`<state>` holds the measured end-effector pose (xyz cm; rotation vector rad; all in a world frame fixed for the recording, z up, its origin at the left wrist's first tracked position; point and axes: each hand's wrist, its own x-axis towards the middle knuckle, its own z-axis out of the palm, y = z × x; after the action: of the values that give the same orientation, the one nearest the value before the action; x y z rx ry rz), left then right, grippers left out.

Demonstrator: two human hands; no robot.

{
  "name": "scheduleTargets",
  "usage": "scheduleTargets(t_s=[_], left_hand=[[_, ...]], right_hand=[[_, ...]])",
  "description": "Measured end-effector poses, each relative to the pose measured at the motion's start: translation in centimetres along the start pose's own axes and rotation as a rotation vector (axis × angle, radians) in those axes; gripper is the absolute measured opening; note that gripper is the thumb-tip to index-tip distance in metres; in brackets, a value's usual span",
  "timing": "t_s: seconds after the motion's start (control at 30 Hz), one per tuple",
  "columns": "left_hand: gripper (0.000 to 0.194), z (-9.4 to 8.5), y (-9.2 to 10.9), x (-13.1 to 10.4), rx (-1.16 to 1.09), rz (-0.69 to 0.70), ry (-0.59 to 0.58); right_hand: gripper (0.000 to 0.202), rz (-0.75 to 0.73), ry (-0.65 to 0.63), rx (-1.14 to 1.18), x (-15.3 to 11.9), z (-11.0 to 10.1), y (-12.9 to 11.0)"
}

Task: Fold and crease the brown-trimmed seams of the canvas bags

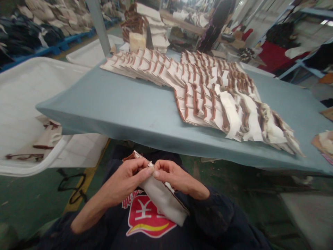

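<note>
A pale fabric piece point(165, 201) with a brown edge lies slanted over my lap, its upper end between my hands. My left hand point(134, 173) pinches that upper end between thumb and bent fingers. Close against it, my right hand point(171, 175) is closed on the same edge, the two thumbs almost touching. A small whitish bit shows above the fingertips. Just what each fingertip grips is too small to tell. Beyond my hands, overlapping rows of similar pale and brown pieces point(192, 104) cover part of the blue-grey table point(125, 107).
White bins point(15, 86) stand at the left, one holding several fabric pieces point(48, 139). A metal post point(99, 27) rises at the table's far left corner. Stacked fabric point(156, 27) is behind the table. Another person point(215, 24) stands at the back.
</note>
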<state>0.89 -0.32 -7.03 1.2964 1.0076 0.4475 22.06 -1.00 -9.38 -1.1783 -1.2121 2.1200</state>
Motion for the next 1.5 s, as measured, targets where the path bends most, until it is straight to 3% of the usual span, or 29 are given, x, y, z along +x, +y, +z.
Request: scheduleTargets(t_s=[0.67, 1.5], left_hand=[[0.048, 0.2, -1.5, 0.6, -0.033, -0.02, 0.056], [0.049, 0.1, -2.4, 1.1, -0.052, -0.058, 0.051]], right_hand=[[0.071, -0.034, 0.073, -0.027, 1.0, 0.0, 2.2], [0.075, 0.002, 0.121, -0.033, 1.3, -0.1, 3.0]])
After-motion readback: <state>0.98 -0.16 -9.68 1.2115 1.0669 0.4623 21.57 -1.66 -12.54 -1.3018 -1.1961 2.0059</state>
